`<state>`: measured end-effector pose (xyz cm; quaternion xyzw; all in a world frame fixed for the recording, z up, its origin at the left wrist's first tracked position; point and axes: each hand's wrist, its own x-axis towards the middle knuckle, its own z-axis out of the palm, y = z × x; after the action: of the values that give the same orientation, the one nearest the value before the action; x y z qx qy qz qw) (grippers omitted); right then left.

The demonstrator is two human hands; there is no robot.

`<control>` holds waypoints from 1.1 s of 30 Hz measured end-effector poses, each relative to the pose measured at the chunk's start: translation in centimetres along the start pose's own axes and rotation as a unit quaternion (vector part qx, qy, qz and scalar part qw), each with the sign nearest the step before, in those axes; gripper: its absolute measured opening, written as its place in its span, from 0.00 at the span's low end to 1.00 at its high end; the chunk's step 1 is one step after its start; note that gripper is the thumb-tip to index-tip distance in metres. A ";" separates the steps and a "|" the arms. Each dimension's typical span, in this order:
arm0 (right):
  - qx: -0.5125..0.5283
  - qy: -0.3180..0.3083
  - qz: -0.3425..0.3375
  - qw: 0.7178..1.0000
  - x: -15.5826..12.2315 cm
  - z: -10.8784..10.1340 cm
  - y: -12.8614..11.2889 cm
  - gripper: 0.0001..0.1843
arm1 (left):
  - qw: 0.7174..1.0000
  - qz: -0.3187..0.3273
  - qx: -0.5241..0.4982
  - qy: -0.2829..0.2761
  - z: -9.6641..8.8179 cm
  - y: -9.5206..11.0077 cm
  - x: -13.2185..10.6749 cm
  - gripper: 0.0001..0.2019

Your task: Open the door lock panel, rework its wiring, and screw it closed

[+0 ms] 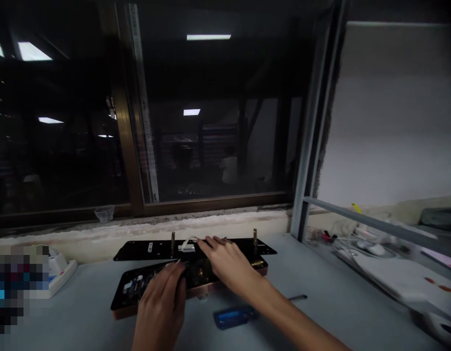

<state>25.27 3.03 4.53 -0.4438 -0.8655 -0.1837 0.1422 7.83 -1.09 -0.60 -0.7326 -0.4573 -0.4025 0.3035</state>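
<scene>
Two long black panels lie on the grey table. The far panel (145, 249) is flat with two upright metal posts and a white connector with wires (189, 243). The near panel (132, 287) has a copper-coloured edge and small parts inside. My left hand (161, 304) rests on the near panel with its fingers curled over the middle. My right hand (225, 261) reaches across to the far panel, fingers stretched toward the white connector and touching it. Neither hand lifts anything.
A blue-handled screwdriver (234, 317) lies on the table just in front of the panels. A white box (59, 273) sits at the left. A small clear cup (104, 213) stands on the window sill. Cluttered cables and white sheets (375, 253) fill the right side behind a metal frame.
</scene>
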 end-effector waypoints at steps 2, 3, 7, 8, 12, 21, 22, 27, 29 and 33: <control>0.009 0.001 0.012 1.000 -0.2 -0.4 -0.2 0.31 | 0.991 -0.071 0.050 -0.100 0.7 0.1 1.5 0.12; 0.013 0.002 0.016 1.000 -0.4 -0.5 -0.2 0.31 | 0.977 -0.102 0.071 -0.176 1.0 0.1 2.2 0.12; 0.016 0.005 0.035 0.999 -0.8 -0.5 0.0 0.31 | 0.913 -0.140 0.089 -0.372 1.1 0.0 4.5 0.14; 0.016 0.003 0.045 0.999 -0.9 -0.3 0.2 0.31 | 0.912 -0.144 0.088 -0.375 1.1 -0.1 4.7 0.14; 0.011 0.001 0.100 0.995 -1.3 0.2 1.8 0.30 | 0.915 -0.160 0.084 -0.360 1.0 -0.3 4.6 0.15; -0.021 0.006 0.249 0.968 -4.2 0.1 8.8 0.26 | 0.922 -0.171 0.079 -0.339 0.7 -0.8 4.8 0.15; -0.027 0.004 0.267 0.963 -4.7 -0.1 9.8 0.25 | 0.921 -0.174 0.078 -0.340 0.7 -0.8 4.9 0.15; -0.046 0.006 0.321 0.946 -8.2 -1.1 13.2 0.23 | 0.920 -0.159 0.051 -0.354 1.6 -0.2 4.9 0.16; -0.027 0.027 0.292 0.956 -10.4 -0.9 13.1 0.22 | 0.918 -0.159 0.020 -0.364 2.2 0.0 4.9 0.16; 0.033 0.100 0.098 0.990 -15.2 0.3 9.7 0.30 | 0.929 -0.176 -0.085 -0.314 2.2 -0.3 4.4 0.12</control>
<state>41.81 -2.53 -0.11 -0.5005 -0.8051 -0.1838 0.2598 9.32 2.68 2.21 -0.7525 -0.6148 -0.2362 0.0057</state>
